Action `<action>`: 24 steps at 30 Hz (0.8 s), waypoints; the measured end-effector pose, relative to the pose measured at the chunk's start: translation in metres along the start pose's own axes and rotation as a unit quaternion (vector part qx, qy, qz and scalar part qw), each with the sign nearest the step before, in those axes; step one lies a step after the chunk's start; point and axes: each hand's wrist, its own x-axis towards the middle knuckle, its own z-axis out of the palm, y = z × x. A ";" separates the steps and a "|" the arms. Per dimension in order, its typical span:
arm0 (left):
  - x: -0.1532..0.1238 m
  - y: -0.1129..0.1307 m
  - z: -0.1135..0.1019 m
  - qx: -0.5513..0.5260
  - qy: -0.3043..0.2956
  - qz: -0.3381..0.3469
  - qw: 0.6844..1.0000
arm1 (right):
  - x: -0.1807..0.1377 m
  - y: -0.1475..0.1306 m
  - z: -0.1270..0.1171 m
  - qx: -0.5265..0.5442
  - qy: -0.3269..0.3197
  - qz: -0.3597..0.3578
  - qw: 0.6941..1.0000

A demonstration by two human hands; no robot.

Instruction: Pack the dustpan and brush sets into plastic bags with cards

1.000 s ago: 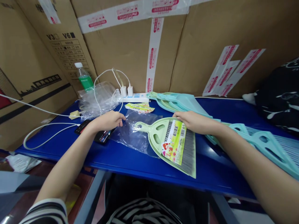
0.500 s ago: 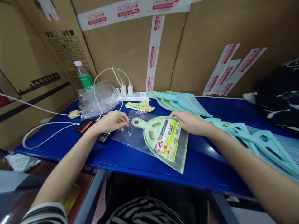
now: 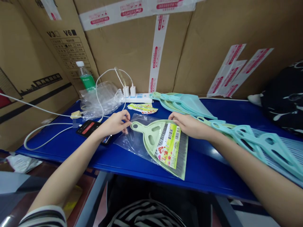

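A light green dustpan (image 3: pixel 151 140) lies over the table's front part with a grey-bristled brush (image 3: pixel 181 157) nested in it. Around the brush runs a printed card label (image 3: pixel 168 146). My right hand (image 3: pixel 186 124) grips the set by its far edge, thumb and fingers closed. Beneath and around the ring handle spreads a clear plastic bag (image 3: pixel 126 145); how far the set is inside it I cannot tell. My left hand (image 3: pixel 117 123) pinches the bag beside the handle's ring, fingertips nearly at the ring.
Stacked blue and green dustpans (image 3: pixel 189 102) lie at the back, with blue brushes (image 3: pixel 270 148) on the right. Loose labels (image 3: pixel 143 108), a power strip (image 3: pixel 139 98), clear bags (image 3: pixel 101 99), a bottle (image 3: pixel 86 78) and a phone (image 3: pixel 87 128) with cables lie to the left. Cardboard (image 3: pixel 132 47) walls the back.
The dustpan set has shifted slightly left and toward me with my right hand. My left fingers have closed at the bag beside the ring handle.
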 end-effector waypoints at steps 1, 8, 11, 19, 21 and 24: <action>0.000 0.000 0.001 0.010 0.004 0.005 1.000 | 0.000 0.000 0.000 0.007 -0.002 -0.004 1.000; 0.004 0.001 0.003 0.121 0.036 0.023 0.992 | 0.004 0.000 0.000 0.078 -0.018 0.021 0.997; 0.003 0.001 0.002 0.152 0.050 0.029 0.987 | 0.006 0.002 0.000 0.139 -0.037 0.035 0.989; -0.001 0.004 0.000 0.134 0.028 0.004 0.991 | 0.004 0.005 0.001 0.347 -0.070 0.134 0.926; -0.003 0.005 -0.001 0.132 0.028 -0.006 0.991 | 0.004 0.007 0.002 0.393 -0.084 0.148 0.904; -0.004 0.006 -0.003 0.163 0.029 -0.016 0.986 | 0.005 0.012 0.001 0.432 -0.097 0.129 0.888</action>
